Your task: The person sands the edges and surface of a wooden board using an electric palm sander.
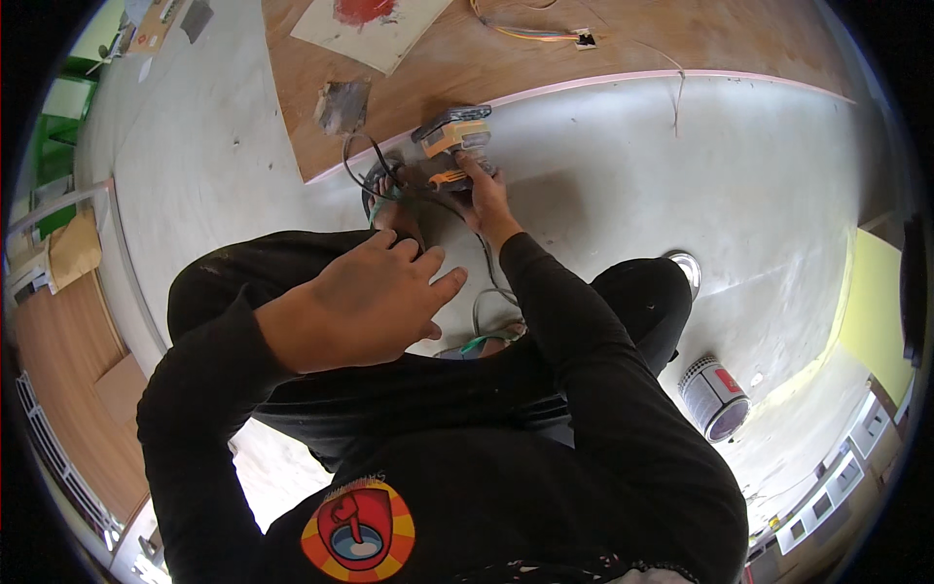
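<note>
My right hand (484, 200) is closed around an orange-and-black electric sander (457, 138). The sander is tilted, with its dark flat pad toward the pink edge of a brown wooden board (584, 73); whether pad and edge touch, I cannot tell. A dark power cord (352, 161) loops from beside the sander over my foot and down between my legs. Above my left thigh, my left hand (365, 297) hangs in the air, back up and fingers apart, with nothing visible in it. A worn grey piece of sandpaper (342, 107) lies on the board's near corner.
A pale sheet with a red patch (375, 34) lies on the board, and coloured wires (535, 34) come out of a hole. At right are a round lid (686, 271), a tipped paint can (715, 399) and a yellow-green panel (880, 302). Wooden panels (68, 380) stand at left.
</note>
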